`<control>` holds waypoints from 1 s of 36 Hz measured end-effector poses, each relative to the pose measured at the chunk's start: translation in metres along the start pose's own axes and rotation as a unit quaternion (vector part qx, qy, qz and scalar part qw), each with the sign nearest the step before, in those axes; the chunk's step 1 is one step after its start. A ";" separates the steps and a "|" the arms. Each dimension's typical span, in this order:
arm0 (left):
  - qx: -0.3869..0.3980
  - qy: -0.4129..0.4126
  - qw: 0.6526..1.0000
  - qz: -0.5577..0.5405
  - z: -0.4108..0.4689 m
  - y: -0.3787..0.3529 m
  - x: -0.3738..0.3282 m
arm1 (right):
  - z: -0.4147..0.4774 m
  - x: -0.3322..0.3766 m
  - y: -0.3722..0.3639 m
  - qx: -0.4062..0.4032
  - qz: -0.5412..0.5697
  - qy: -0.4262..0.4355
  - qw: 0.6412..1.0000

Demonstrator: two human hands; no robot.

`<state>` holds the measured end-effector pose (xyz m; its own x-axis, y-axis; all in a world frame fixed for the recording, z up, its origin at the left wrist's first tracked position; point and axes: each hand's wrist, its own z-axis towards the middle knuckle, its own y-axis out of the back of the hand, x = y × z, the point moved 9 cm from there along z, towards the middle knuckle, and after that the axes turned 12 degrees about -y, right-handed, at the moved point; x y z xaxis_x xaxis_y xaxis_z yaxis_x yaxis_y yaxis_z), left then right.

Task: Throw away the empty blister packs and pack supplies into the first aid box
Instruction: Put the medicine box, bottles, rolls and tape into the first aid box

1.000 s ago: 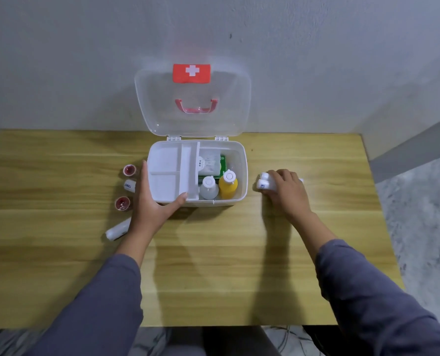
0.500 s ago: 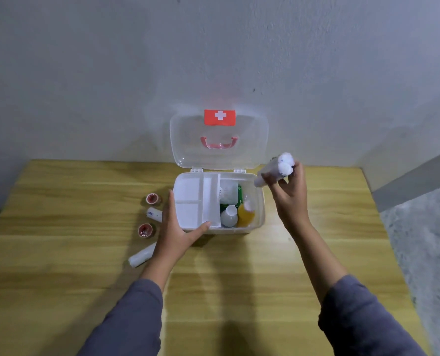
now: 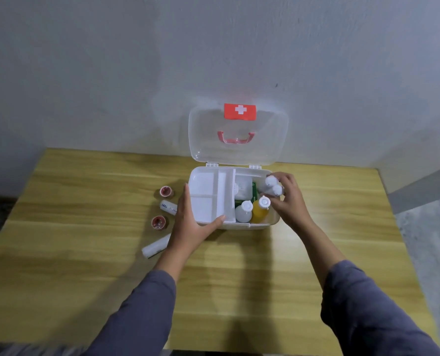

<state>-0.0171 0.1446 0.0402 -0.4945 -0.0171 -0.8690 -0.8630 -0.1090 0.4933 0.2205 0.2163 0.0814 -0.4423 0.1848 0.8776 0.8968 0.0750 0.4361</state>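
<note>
A white first aid box [image 3: 265, 224] stands open at the back of the wooden table, its clear lid [image 3: 239, 152] upright against the wall. My left hand [image 3: 193, 224] grips its front left corner, thumb on the white divider tray [image 3: 208, 196]. My right hand [image 3: 288, 199] holds two white bandage rolls [image 3: 272, 186] down inside the right side of the box. In the box stand a clear bottle [image 3: 244, 211] and a yellow bottle [image 3: 261, 209], behind them a green pack [image 3: 254, 191].
Left of the box on the table [image 3: 85, 240] lie two red tape rolls [image 3: 166, 191] [image 3: 159, 222], a small white tube [image 3: 168, 207] between them, and a white bandage roll [image 3: 156, 246] by my left wrist. The table's right edge borders a grey floor [image 3: 432, 240].
My right hand picked the bandage rolls off the table right of the box, lifted them, then lowered them into the box. My left hand stayed on the box. The camera view shifted.
</note>
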 end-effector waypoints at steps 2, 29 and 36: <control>0.000 0.001 1.000 0.004 0.000 0.000 -0.001 | 0.000 -0.001 -0.002 0.003 -0.007 -0.001 1.000; 0.076 -0.021 0.995 0.055 -0.016 0.017 0.005 | -0.017 -0.032 -0.012 -0.056 0.073 -0.125 0.988; 0.135 -0.033 0.965 0.221 -0.051 0.030 0.047 | -0.020 -0.030 -0.012 -0.065 0.085 -0.124 0.987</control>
<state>-0.0608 0.0900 0.0124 -0.8189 0.0619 -0.5706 -0.5565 0.1576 0.8158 0.2229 0.1903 0.0534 -0.2534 0.4184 0.8722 0.9414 -0.1008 0.3219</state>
